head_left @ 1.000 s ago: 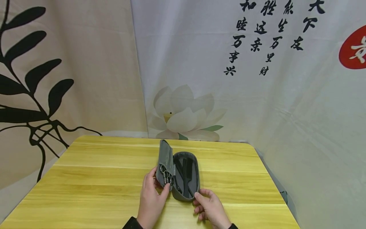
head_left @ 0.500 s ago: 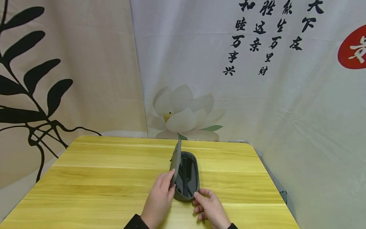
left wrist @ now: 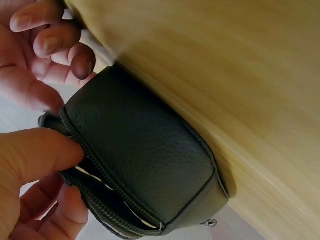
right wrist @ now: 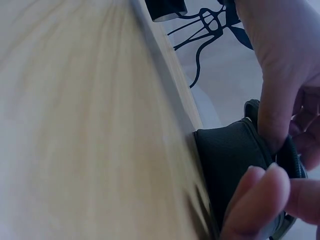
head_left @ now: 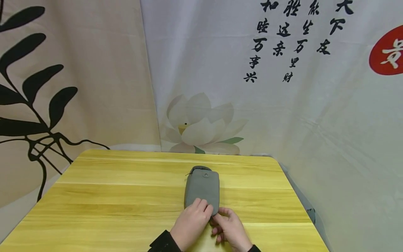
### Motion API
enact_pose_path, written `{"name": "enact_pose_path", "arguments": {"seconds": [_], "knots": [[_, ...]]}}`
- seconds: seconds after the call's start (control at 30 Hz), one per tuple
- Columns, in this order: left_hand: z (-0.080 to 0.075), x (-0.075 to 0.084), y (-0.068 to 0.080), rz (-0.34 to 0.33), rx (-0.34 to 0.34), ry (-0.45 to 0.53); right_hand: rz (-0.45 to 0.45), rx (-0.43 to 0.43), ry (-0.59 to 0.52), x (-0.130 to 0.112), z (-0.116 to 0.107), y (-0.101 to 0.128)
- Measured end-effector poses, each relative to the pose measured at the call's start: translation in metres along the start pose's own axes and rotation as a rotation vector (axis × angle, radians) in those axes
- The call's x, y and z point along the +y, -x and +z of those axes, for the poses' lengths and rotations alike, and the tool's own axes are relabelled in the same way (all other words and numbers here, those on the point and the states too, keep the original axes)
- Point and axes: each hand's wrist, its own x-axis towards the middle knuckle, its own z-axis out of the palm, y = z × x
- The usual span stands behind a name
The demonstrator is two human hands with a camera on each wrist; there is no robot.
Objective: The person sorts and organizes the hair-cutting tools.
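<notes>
A grey zip case [head_left: 201, 187] lies on the table, its lid folded down over the tray part. My left hand [head_left: 192, 224] holds the near end of the lid, fingers on top. In the left wrist view its thumb [left wrist: 50, 155] sits at the zip edge, where the zipper teeth [left wrist: 95, 160] stand apart with a narrow gap. My right hand [head_left: 231, 227] pinches the near right corner of the case; its lower fingers are curled. Whether it has the zip pull cannot be made out. The lid hides the case's contents.
The yellow wood-grain table [head_left: 110, 196] extends around the case on all sides. Behind it hangs a cloth backdrop [head_left: 201, 70] with printed leaves, a lotus and writing. A small metal pull [left wrist: 210, 223] hangs at the case's far end.
My left hand has swung the lid from the left over to the right, down onto the case. The scissors in the lid and the comb are now covered. My right hand has stayed at the corner.
</notes>
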Motion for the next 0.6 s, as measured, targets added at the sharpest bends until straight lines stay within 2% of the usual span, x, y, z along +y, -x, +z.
{"name": "enact_pose_path", "arguments": {"seconds": [0.17,0.6], "knots": [[0.0015,0.0026,-0.0021,-0.001,-0.024,-0.029,0.002,0.013,0.004,0.0002,0.0002,-0.0018],[0.0055,0.0064,-0.0026,-0.072,-0.033,0.038,-0.024,-0.003,-0.011,0.0018,0.0007,0.0007]]}}
